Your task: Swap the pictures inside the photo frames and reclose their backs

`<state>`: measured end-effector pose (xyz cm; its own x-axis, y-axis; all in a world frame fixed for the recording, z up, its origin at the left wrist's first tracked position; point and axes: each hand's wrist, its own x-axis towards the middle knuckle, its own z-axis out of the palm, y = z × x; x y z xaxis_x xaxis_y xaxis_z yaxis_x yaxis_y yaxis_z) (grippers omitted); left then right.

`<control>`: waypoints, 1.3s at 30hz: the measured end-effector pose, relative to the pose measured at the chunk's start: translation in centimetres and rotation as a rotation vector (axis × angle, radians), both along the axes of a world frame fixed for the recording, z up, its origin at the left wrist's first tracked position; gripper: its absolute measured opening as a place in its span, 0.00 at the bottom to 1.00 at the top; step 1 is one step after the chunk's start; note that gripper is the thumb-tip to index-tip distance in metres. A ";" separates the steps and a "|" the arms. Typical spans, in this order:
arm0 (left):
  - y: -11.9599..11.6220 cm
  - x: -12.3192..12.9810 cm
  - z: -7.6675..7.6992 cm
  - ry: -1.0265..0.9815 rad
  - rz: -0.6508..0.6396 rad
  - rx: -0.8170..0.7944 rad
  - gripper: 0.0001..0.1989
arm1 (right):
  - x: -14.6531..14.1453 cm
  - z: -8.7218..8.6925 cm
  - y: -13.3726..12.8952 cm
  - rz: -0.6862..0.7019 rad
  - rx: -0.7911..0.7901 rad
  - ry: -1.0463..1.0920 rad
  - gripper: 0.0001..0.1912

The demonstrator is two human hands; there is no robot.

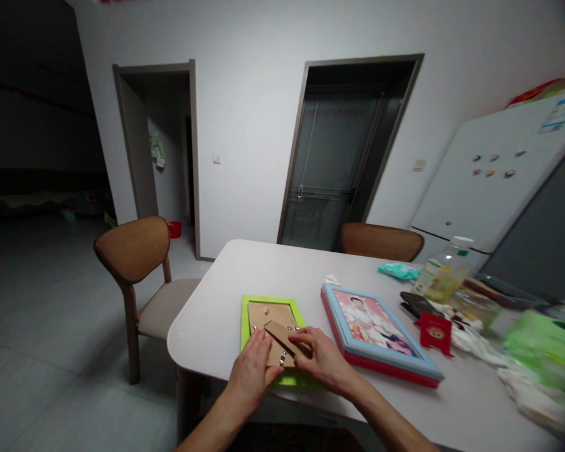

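Observation:
A lime-green picture frame (245, 314) lies face down on the table, its brown backing board (275, 312) and small metal clips showing. Across the board runs a brown stand leg (282, 338), tilted up at an angle. My right hand (324, 363) pinches the lower right end of this leg between thumb and fingers. At the frame's lower left corner, my left hand (252, 369) is closed over the edge, fingers on the board's left side and thumb along the bottom. The palm side of each hand is hidden.
To the right, a light-blue photo frame (346, 342) rests on a red one (332, 314). Beyond are a red packet (435, 333), a dark phone (419, 306), a bottle (442, 276), a teal packet (399, 271) and a green bag (541, 345). Chairs (136, 251) stand around the table (202, 326).

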<state>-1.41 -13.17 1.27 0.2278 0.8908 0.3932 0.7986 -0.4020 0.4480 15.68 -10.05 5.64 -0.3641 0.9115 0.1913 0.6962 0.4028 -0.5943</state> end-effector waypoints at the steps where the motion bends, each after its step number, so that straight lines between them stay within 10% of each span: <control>1: 0.0 0.1 0.0 0.018 -0.001 -0.032 0.25 | 0.1 -0.3 0.0 -0.001 -0.005 -0.005 0.20; 29: -0.1 -1.9 0.6 0.013 -0.088 -0.146 0.13 | -1.5 -3.6 -1.2 -0.078 0.277 -0.261 0.14; 39: -0.2 -3.0 0.3 -0.033 -0.155 -0.172 0.12 | -2.2 -2.6 -1.9 0.258 0.333 -0.263 0.11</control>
